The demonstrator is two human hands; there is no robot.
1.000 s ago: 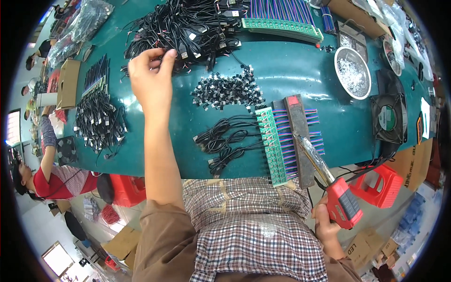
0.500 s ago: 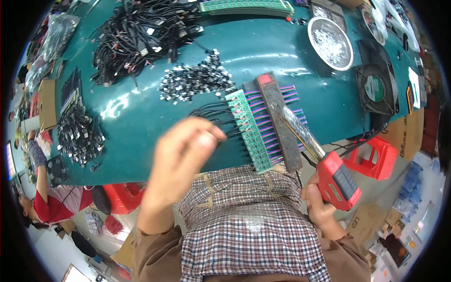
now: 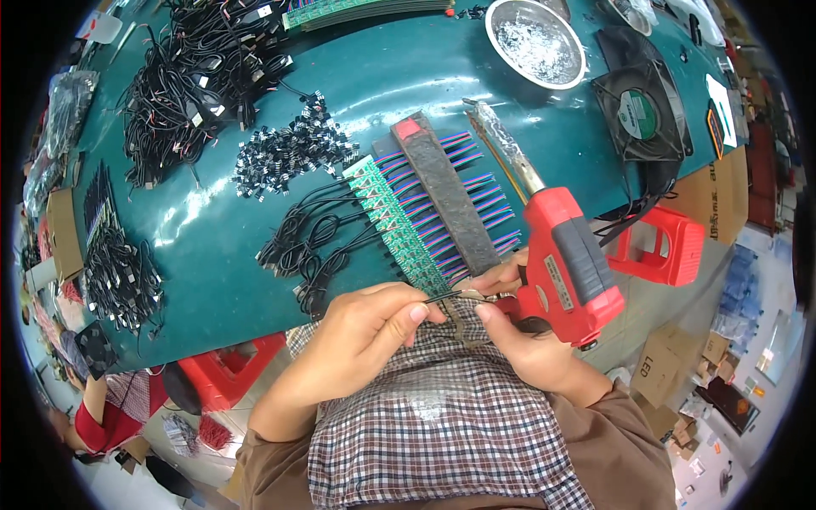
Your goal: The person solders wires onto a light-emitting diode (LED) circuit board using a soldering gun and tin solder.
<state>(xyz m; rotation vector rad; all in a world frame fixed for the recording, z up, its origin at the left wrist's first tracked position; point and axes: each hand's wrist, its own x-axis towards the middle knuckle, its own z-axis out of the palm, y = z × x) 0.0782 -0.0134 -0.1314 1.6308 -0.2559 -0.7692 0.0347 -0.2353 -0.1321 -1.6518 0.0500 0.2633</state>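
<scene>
Two hands meet at the near table edge, right over your checked apron. Your left hand (image 3: 361,336) pinches a thin black wire (image 3: 449,297) between thumb and forefinger, closed tight on it. Your right hand (image 3: 527,336) wraps the red glue gun (image 3: 565,268), its fingers also touching the wire's end; the gun's nozzle points up and far, over the table. Half a second ago your left hand was in mid-air, coming back from the far cable pile; now it's down and joined with the right. Just beyond your fingers lies the green circuit strip (image 3: 395,225) with its coloured leads under a dark bar (image 3: 446,200). Left of it, loose black cables (image 3: 310,246); farther off, a heap of small connectors (image 3: 289,153). Far right sits a metal bowl (image 3: 535,42) and a black fan (image 3: 642,115).
</scene>
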